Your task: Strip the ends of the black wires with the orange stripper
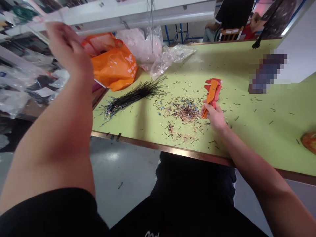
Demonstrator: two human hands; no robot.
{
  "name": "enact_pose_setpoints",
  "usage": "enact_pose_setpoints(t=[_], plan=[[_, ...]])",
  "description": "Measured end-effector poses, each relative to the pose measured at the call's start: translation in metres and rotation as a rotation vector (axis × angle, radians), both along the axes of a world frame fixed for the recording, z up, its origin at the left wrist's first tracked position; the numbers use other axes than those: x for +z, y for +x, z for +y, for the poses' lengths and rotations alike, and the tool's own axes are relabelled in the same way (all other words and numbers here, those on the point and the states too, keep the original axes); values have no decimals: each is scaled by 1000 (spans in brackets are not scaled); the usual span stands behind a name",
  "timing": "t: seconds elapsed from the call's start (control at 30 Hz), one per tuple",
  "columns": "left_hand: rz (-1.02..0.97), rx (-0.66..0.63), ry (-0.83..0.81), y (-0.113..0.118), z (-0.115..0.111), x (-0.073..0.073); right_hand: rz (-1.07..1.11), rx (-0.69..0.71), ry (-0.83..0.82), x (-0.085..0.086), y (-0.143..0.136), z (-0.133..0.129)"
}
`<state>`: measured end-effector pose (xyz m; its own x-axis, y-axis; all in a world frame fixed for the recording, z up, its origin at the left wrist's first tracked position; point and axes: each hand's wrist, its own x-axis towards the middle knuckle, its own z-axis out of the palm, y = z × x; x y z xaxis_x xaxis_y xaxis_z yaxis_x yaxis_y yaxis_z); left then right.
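Observation:
My right hand (214, 115) is closed around the handles of an orange and red wire stripper (211, 90), whose jaws point away from me above the green table. Just left of it lies a pile of wire scraps (187, 110), with black, blue and copper-coloured bits. Farther left a bundle of black wires (135, 95) rests on the table, with its stripped, bluish ends toward the left. My left hand (66, 46) is raised at the upper left, near the shelf and the orange bag. Its fingers are blurred and partly hidden, so their grip is unclear.
An orange bag (115, 69) and clear plastic bags (170, 57) sit at the table's back left. A white shelf (172, 13) crosses above. Plastic-wrapped items (14, 93) fill the left side. A pixelated object (268, 74) lies at right. Other people (232, 14) sit beyond the table.

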<state>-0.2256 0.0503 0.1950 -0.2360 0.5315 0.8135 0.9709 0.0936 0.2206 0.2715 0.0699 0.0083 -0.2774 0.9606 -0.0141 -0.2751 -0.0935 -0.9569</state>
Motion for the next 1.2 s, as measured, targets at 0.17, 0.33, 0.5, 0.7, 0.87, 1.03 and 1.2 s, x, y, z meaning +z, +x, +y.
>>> enact_pose_setpoints(t=[0.17, 0.33, 0.5, 0.7, 0.87, 1.03, 1.2], plan=[[266, -48, -357, 103, -12, -46, 131, 168, -25, 9, 8, 3], [442, -328, -519, 188, -34, -101, 253, 592, -158, 23, 25, 8], [328, -426, -408, 216, -40, -121, 329, 791, -137, 21, 32, 9], [228, -386, -409, 213, -42, -141, 395, 822, -91, 20, 33, 9], [205, -406, -452, 202, -43, -160, 363, 838, -96, 19, 35, 10], [96, -464, -486, 205, -45, -173, 353, 814, -101, 20, 37, 11], [-39, -478, -537, 217, -45, -180, 256, 672, -115, 21, 44, 13]])
